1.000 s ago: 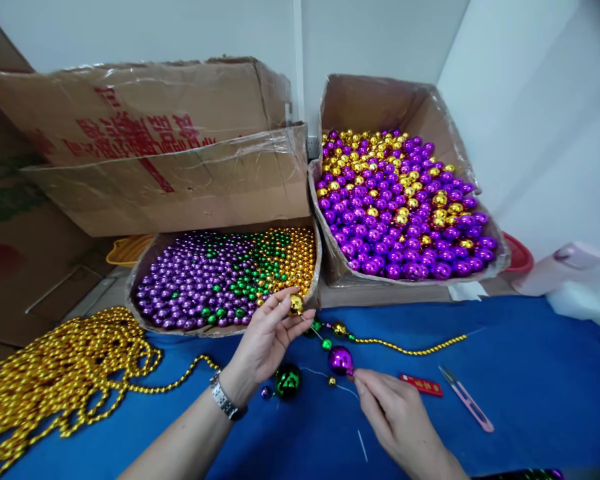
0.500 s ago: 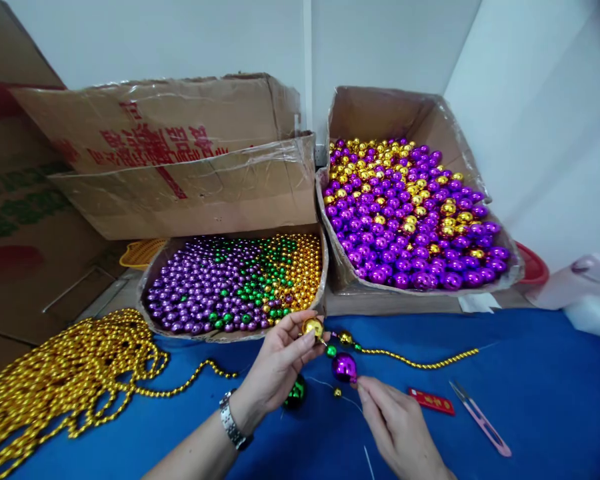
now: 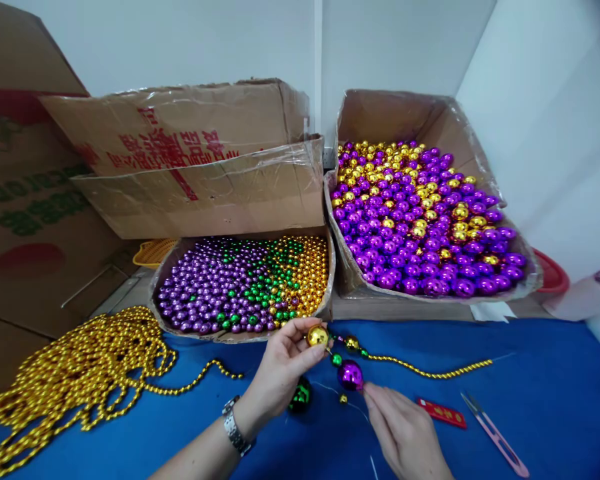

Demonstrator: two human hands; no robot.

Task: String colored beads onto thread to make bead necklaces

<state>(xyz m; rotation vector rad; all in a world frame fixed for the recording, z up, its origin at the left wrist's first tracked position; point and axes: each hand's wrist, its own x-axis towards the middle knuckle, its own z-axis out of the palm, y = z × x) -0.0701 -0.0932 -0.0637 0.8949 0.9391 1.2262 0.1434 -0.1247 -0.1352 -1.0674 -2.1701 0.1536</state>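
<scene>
My left hand (image 3: 279,370) is closed in a pinch round a large shiny gold bead (image 3: 317,336). Below it, on the same string, are a small green bead (image 3: 336,360) and a large purple bead (image 3: 351,375). The fingertips of my right hand (image 3: 405,427) are pinched together at the lower right edge of the purple bead, on the bead string. Beyond my left fingers lie another gold bead (image 3: 351,343) and a gold bead chain (image 3: 430,370). A dark green bead (image 3: 300,395) sits partly behind my left wrist. A small gold bead (image 3: 343,399) rests near thin thread.
Behind my hands stand a carton of small purple, green and gold beads (image 3: 155,293) and a carton of larger purple and gold ones (image 3: 350,283). Gold bead chains (image 3: 80,373) heap at left. A red packet (image 3: 443,413) and pink-handled thread snips (image 3: 495,433) lie at right.
The whole view has shifted slightly, so things appear further right. Both hands keep the same hold on the gold bead and the bead string.
</scene>
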